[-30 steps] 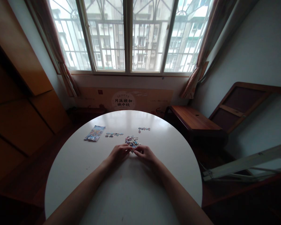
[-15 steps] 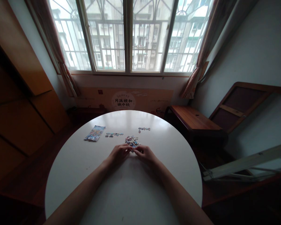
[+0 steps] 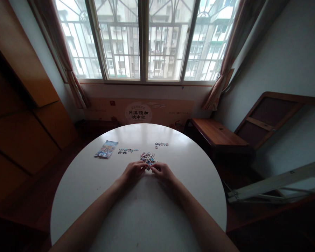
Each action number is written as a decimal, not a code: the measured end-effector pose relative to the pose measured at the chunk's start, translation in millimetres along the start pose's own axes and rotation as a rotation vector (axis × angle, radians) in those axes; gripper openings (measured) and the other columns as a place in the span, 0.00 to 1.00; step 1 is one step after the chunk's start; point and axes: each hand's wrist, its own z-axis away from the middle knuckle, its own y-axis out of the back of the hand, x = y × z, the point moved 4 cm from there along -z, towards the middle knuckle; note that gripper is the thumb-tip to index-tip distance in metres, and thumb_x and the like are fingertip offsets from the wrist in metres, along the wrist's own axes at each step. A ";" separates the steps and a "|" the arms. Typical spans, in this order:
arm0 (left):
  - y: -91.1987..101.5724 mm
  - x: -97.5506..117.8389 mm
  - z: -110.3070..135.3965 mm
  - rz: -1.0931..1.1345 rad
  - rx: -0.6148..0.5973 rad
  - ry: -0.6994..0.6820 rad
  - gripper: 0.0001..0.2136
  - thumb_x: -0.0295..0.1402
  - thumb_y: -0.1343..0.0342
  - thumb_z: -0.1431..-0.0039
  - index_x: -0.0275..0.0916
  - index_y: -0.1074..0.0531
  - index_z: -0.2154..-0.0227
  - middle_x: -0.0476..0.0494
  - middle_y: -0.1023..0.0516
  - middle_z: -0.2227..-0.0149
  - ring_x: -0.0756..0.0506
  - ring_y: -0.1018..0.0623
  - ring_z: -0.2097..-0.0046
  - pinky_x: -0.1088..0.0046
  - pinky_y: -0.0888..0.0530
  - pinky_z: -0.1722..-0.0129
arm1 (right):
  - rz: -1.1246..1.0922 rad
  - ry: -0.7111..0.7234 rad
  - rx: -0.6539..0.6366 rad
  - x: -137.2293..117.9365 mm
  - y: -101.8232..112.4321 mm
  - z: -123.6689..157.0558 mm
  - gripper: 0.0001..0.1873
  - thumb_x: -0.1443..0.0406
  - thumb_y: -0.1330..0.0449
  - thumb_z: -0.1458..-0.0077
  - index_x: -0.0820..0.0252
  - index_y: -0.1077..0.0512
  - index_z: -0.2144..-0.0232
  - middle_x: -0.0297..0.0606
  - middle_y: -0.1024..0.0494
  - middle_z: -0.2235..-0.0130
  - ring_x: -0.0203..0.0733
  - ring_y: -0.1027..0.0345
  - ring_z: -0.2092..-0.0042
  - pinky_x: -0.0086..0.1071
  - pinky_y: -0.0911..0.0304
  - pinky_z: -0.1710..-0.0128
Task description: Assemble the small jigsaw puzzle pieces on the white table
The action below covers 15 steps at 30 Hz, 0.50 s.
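Observation:
My left hand (image 3: 132,171) and my right hand (image 3: 163,172) meet at the near edge of a pile of loose jigsaw pieces (image 3: 147,157). Between the fingertips of both closed hands is a small jigsaw piece (image 3: 148,168); whether it is one piece or two joined is too small to tell. Beyond the pile, to the left, lies a strip of jigsaw pieces (image 3: 128,151). A shorter strip of pieces (image 3: 162,144) with one piece hanging off its left end lies to the right.
Everything lies on a round white table (image 3: 144,217). A colourful printed sheet or packet (image 3: 106,149) rests at its left side. A wooden bench (image 3: 219,131) stands beyond the table on the right, under a barred window (image 3: 144,42). Orange cabinets (image 3: 34,133) line the left.

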 end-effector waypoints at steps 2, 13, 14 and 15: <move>0.4 0.2 -0.1 0.000 0.003 -0.003 0.10 0.24 0.49 0.45 0.39 0.24 0.64 0.44 0.23 0.67 0.50 0.25 0.68 0.79 0.30 0.68 | 0.004 0.001 0.001 0.7 -0.5 -0.2 0.11 0.64 0.43 0.48 0.65 0.22 0.68 0.39 0.22 0.71 0.38 0.32 0.70 0.27 0.40 0.70; 0.4 1.0 -0.2 0.000 0.001 -0.019 0.11 0.24 0.49 0.46 0.39 0.23 0.63 0.44 0.22 0.67 0.51 0.24 0.69 0.79 0.30 0.69 | 0.006 0.011 -0.015 -1.0 -0.9 0.8 0.11 0.64 0.43 0.48 0.65 0.23 0.69 0.38 0.23 0.72 0.36 0.34 0.72 0.26 0.42 0.72; 0.6 1.5 -0.1 0.005 0.004 -0.023 0.11 0.24 0.49 0.46 0.39 0.23 0.63 0.44 0.22 0.67 0.51 0.24 0.69 0.80 0.30 0.69 | 0.008 0.009 -0.019 -1.2 -0.6 1.0 0.11 0.63 0.43 0.48 0.65 0.23 0.69 0.38 0.23 0.72 0.35 0.35 0.72 0.26 0.42 0.72; 1.0 1.9 0.0 0.011 0.009 -0.027 0.12 0.24 0.49 0.45 0.39 0.23 0.63 0.44 0.22 0.67 0.51 0.24 0.69 0.80 0.30 0.69 | 0.010 0.007 -0.021 -1.3 -0.3 1.2 0.12 0.63 0.43 0.48 0.65 0.23 0.69 0.38 0.24 0.73 0.35 0.35 0.72 0.26 0.42 0.72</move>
